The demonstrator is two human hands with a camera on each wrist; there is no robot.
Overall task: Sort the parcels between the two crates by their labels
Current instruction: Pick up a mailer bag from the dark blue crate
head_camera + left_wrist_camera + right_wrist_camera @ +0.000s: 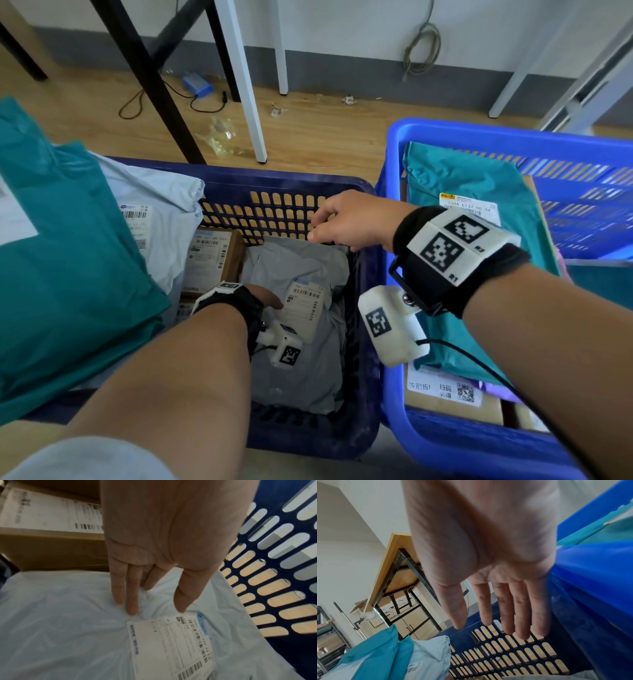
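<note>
A dark blue crate [291, 178] [267, 493] [453, 635] holds a grey poly parcel [301, 359] [60, 628] with a white barcode label [305, 301] [171, 642]. My left hand [270, 299] [154, 608] reaches down inside and pinches a bunched fold of this parcel just beside the label. My right hand [318, 226] [488, 626] hovers over the crate's far right corner with fingers straight, holding nothing. The bright blue crate [513, 135] [590, 574] stands on the right with a teal parcel [479, 185] on top of its load.
A labelled cardboard box [212, 253] [51, 550] sits behind the grey parcel. A big teal parcel [61, 257] [376, 655] and a pale grey one [154, 205] [429, 653] pile up at the left. Table legs [246, 85] and cables [171, 99] stand beyond.
</note>
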